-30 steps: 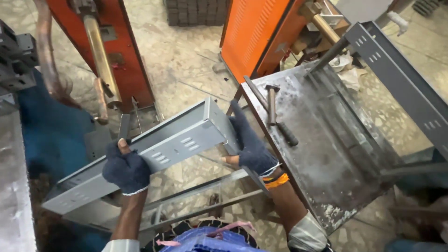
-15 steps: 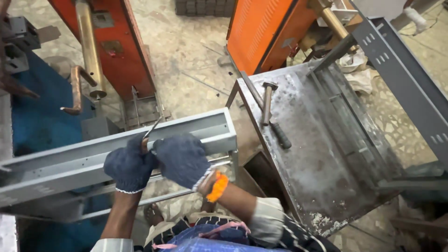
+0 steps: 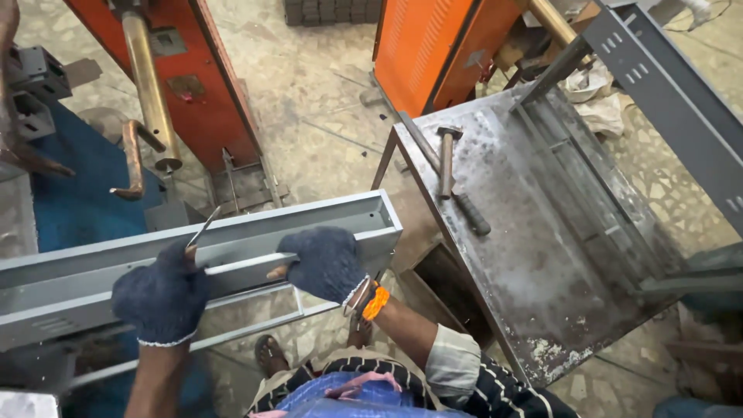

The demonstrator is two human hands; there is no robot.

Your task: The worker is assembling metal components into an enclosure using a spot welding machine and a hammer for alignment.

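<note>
Far left: sitting there, a blue machine base (image 3: 70, 201) with a bent copper arm (image 3: 131, 162) hanging over it, and an orange machine post (image 3: 209, 101) rising behind.

Next: lying across the middle, a long grey metal channel (image 3: 232, 232), open side up, stretching from the left edge over to its square end near the tabletop. Long way running left to right, tipping up a little toward the right.

Gripping the near edge of the channel, the left hand (image 3: 161, 298) in a dark glove, fingers curled shut around the rim, with a thin shiny strip poking up by the thumb; hard to tell if pinched or just beside. Arm coming straight up from below.

Just right of it, the right hand (image 3: 323, 262), also gloved, closing down over the same near rim, closer to the channel's end. Wrist bending in from the right, with an orange band (image 3: 375, 302) showing.

Further right: standing close, a scuffed steel tabletop (image 3: 534, 255) with a hammer (image 3: 447, 159) lying on it.
</note>
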